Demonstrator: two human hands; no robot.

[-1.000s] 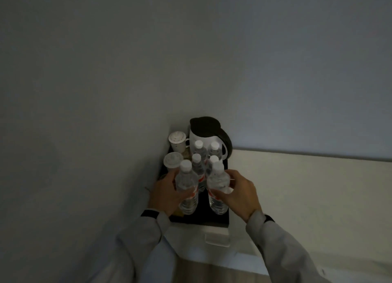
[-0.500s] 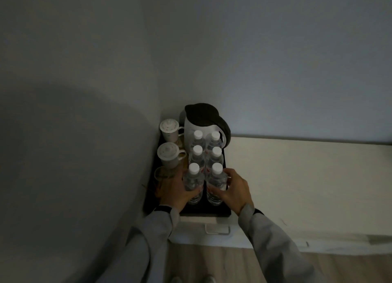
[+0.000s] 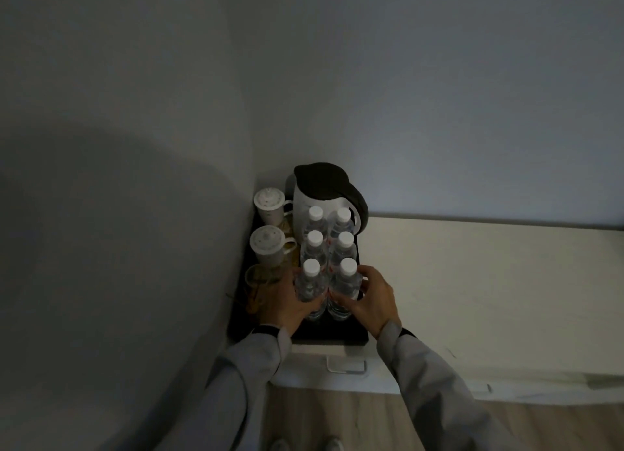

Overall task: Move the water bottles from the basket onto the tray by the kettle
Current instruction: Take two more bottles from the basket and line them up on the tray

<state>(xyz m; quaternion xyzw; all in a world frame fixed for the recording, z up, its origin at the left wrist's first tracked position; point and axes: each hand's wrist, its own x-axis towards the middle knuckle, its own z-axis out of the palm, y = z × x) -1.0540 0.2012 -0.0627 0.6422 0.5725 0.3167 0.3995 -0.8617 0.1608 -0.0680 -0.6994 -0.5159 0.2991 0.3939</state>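
Observation:
Several clear water bottles with white caps stand in two rows on the black tray (image 3: 332, 335), in front of the white kettle (image 3: 320, 194) with its black lid. My left hand (image 3: 282, 302) is wrapped around the front left bottle (image 3: 309, 283). My right hand (image 3: 369, 298) grips the front right bottle (image 3: 346, 281). Both front bottles stand upright on the tray, touching each other. The basket is out of view.
Two lidded white cups (image 3: 268, 244) and a glass (image 3: 260, 276) stand along the tray's left side, against the wall (image 3: 135, 214). The tray sits in the corner of a cream counter (image 3: 472, 281). A small white object (image 3: 346, 364) lies at the counter's front edge. Wooden floor lies below.
Both hands have lowered their bottles onto the front of the tray. The view has tilted down and moved closer; in the last half second the hands have hardly moved.

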